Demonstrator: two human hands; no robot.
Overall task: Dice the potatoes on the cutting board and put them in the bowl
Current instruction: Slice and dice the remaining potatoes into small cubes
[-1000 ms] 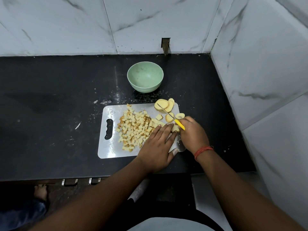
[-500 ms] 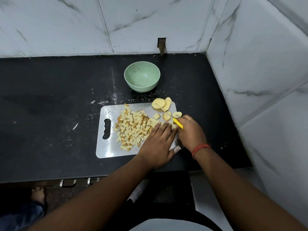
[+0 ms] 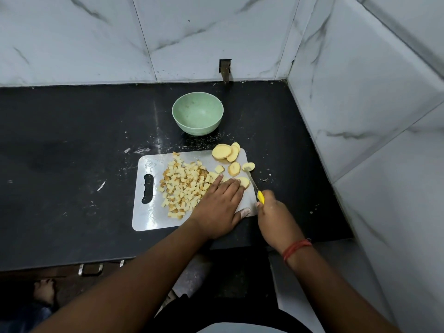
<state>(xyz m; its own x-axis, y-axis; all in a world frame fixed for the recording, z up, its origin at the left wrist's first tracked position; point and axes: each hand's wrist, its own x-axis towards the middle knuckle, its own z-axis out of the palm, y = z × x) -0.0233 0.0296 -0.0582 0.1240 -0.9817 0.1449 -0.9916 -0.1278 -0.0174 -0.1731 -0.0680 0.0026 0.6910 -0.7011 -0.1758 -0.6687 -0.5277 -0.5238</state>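
A white cutting board lies on the black counter. A heap of diced potato covers its middle. Several round potato slices sit at its far right corner. My left hand lies flat on the board, its straight fingertips pressing a slice. My right hand grips a yellow-handled knife just off the board's right edge, the blade pointing away toward the slices. A pale green bowl, with nothing in it, stands behind the board.
Marble walls close the counter at the back and on the right. Potato crumbs speckle the counter near the bowl. The counter's front edge runs just below the board, with drawer handles under it.
My right hand has drawn the knife back toward me and to the right, off the slices. My left hand has stayed flat on the board.
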